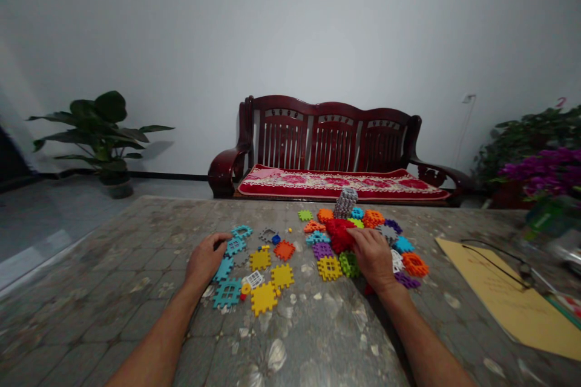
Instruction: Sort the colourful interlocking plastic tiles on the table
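My left hand (206,261) rests on the table with its fingers curled and the tips at the left edge of a teal window tile (235,246). More teal interlocking tiles (227,293) lie just below, partly behind the hand. My right hand (374,254) reaches over the pile at the right, its thumb and fingers closed at red interlocking tiles (340,234); the grip is partly hidden. Beside it are a green tile (349,264), a yellow window tile (329,268) and a purple tile (322,250). A stack of grey tiles (345,202) stands behind the red ones.
Yellow tiles (264,298), an orange tile (284,250) and a white window piece (255,279) lie between my hands. Orange tiles (415,264) lie right of my right hand. A yellow paper sheet (508,296) with glasses (499,257) is further right. Beyond the table stands a wooden bench (336,139).
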A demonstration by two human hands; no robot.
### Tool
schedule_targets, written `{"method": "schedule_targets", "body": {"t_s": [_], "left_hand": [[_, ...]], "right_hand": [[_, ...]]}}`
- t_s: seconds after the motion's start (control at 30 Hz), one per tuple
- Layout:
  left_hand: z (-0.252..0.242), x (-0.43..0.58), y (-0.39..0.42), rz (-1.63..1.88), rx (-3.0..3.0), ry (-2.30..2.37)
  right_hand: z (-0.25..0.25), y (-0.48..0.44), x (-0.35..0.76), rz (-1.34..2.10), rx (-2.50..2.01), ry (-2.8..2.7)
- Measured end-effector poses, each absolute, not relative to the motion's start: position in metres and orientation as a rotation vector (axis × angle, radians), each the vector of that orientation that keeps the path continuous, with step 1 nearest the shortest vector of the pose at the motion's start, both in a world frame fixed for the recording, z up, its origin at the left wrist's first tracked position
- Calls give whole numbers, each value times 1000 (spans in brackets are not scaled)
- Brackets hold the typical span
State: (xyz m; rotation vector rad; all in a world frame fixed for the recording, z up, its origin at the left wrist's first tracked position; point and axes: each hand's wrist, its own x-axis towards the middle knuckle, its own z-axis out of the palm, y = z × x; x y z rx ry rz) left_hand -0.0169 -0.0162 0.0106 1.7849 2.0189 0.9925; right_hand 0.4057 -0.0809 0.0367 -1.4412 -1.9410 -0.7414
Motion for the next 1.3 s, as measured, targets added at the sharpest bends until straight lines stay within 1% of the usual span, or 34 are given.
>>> {"method": "schedule_targets", "body": {"t_s": [0.23, 0.5, 0.87, 1.3], "left_hand": [[8, -18, -15, 999, 1816, 2023], [8, -18, -15, 985, 1815, 2028], [7, -18, -15, 991, 1826, 2026], [7, -18, -15, 975, 1803, 2035]], "right_hand": [[36, -78, 404, -569, -1401, -1969], [47, -85, 400, -431, -1375, -2035], [44, -79, 398, -516, -1397, -2013], [42, -82, 400, -497, -1392, -1977]]}}
